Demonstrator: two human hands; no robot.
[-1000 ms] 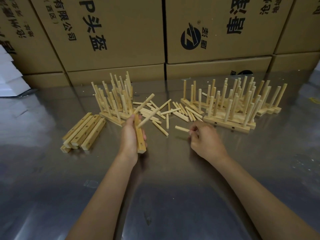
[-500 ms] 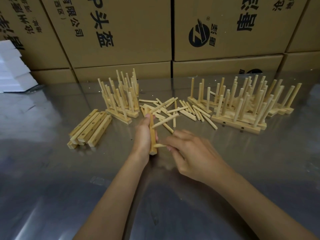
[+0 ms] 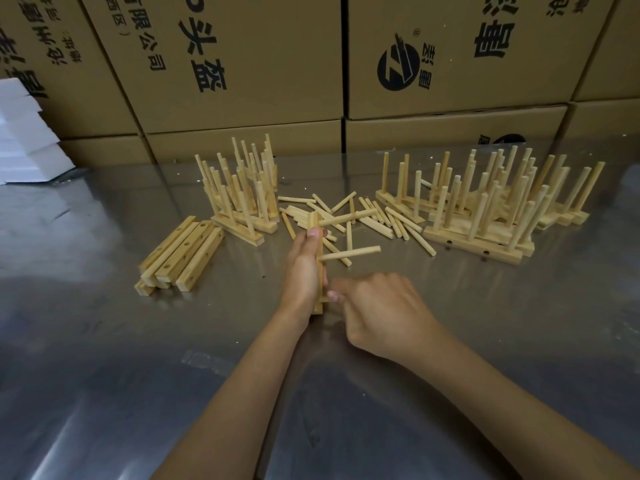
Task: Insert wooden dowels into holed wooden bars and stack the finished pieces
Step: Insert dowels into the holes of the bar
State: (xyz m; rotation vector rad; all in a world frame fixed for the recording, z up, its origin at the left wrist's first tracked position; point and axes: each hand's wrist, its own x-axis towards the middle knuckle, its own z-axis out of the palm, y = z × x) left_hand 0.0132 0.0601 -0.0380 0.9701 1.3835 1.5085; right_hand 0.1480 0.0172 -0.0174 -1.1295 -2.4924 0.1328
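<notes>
My left hand [image 3: 304,271] grips a holed wooden bar [image 3: 319,261] on edge over the metal table. Two dowels [image 3: 349,253] stick out of the bar to the right. My right hand [image 3: 381,313] is closed around a third dowel, mostly hidden by its fingers, at the bar's near end. Loose dowels [image 3: 377,220] lie scattered behind the bar. A stack of empty holed bars [image 3: 183,256] lies to the left. Finished pieces with upright dowels stand at the back left [image 3: 242,202] and in a larger group on the right [image 3: 491,209].
The shiny metal table [image 3: 173,393] runs to a wall of printed cardboard boxes [image 3: 242,64] at the back. White foam blocks [image 3: 24,140] sit at the far left edge.
My right hand picked a dowel off the table and brought it left to the bar's near end. The left hand drew the bar slightly nearer. The view tilted down a little.
</notes>
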